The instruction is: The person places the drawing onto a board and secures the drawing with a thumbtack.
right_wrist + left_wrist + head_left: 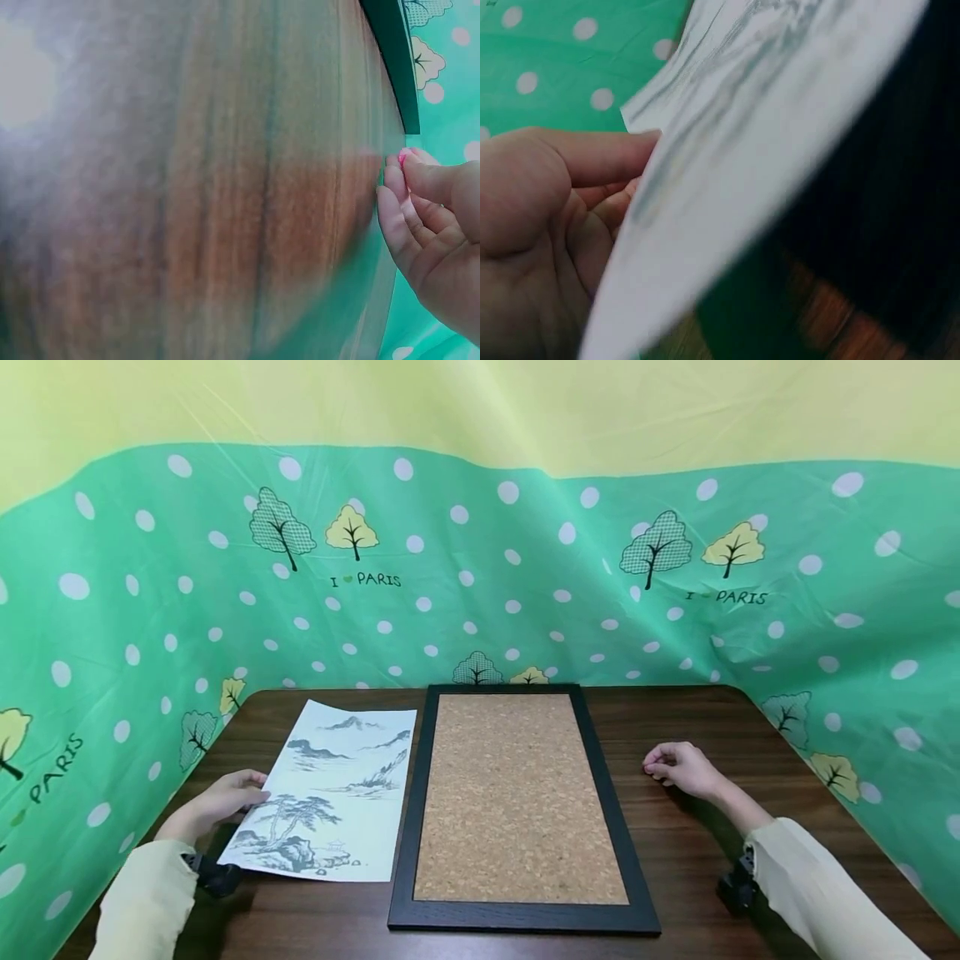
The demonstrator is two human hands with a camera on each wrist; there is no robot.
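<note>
My left hand (pixel 223 800) pinches the left edge of a white sheet of paper (pixel 378 839) printed with an ink landscape of mountains and pines. In the left wrist view the thumb (pixel 607 156) lies at the sheet's edge with the fingers behind it, and the paper (pixel 727 187) bends up toward the camera. To the right of the sheet lies a cork board (pixel 517 802) in a black frame. Over the table on the far side of the board, my right hand (pixel 686 768) pinches a small pink pin-sized piece (pixel 403 158) between thumb and fingertips, which mostly hide it.
All of this is on a dark wood-grain table (pixel 622 714). A green polka-dot cloth (pixel 525 568) with printed trees hangs behind the table and down both sides. Dark wrist cameras (pixel 738 885) sit at both cream sleeves (pixel 832 893).
</note>
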